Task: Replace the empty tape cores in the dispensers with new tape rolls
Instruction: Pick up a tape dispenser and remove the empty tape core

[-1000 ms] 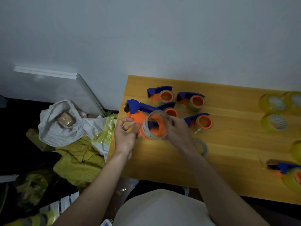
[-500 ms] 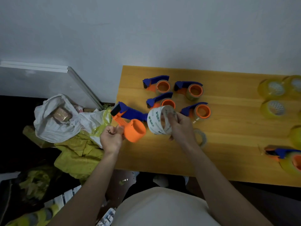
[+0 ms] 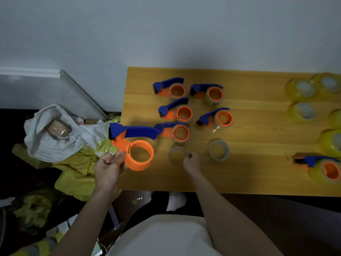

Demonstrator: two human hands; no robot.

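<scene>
My left hand (image 3: pixel 108 166) grips an orange and blue tape dispenser (image 3: pixel 135 143) by its orange body, held over the table's left edge; its orange hub is bare. My right hand (image 3: pixel 191 161) pinches the rim of an empty tape core (image 3: pixel 176 156) that lies blurred on the wooden table (image 3: pixel 249 174). A second empty core (image 3: pixel 218 149) lies to its right. Several dispensers with cores stand behind, the nearest (image 3: pixel 180 133) just past my right hand. New yellow tape rolls (image 3: pixel 301 111) sit at the far right.
A dispenser loaded with a yellow roll (image 3: pixel 326 169) lies at the right front. Left of the table, on the floor, are a white bag (image 3: pixel 49 133) and yellow plastic waste (image 3: pixel 77 172). A white wall runs behind the table.
My right hand pulled the core off the dispenser's hub and carried it down to the table. My left hand moved the bare dispenser left.
</scene>
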